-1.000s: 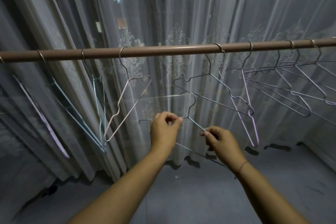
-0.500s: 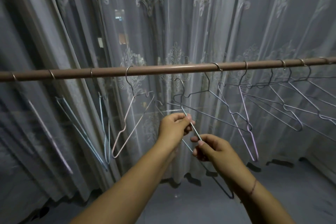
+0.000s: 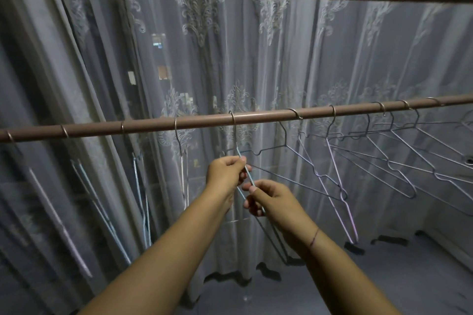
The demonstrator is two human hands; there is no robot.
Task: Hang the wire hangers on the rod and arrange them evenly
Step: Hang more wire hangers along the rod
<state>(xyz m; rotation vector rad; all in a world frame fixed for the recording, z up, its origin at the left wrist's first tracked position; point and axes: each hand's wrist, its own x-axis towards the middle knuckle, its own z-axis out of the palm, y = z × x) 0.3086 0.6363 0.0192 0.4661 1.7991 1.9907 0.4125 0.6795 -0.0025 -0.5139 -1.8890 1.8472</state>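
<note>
— Where's the hanger I'm working?

— The pale blue thin wire hanger (image 3: 244, 161) has its hook over the long brown round metal rod (image 3: 204, 121), mid-span, turned edge-on to me. My left hand (image 3: 225, 170) pinches its upper wire between thumb and fingertips; my right hand (image 3: 268, 198) pinches the same wire lower down, fingers curled in.

— How will it handle?

— Light and springy, I'd judge; it twists and swings easily, and smooth wire slides on that rod. I'd hold near the neck below the hook to steer it, midway between the neighbouring grey wire hangers (image 3: 384, 161).
</note>
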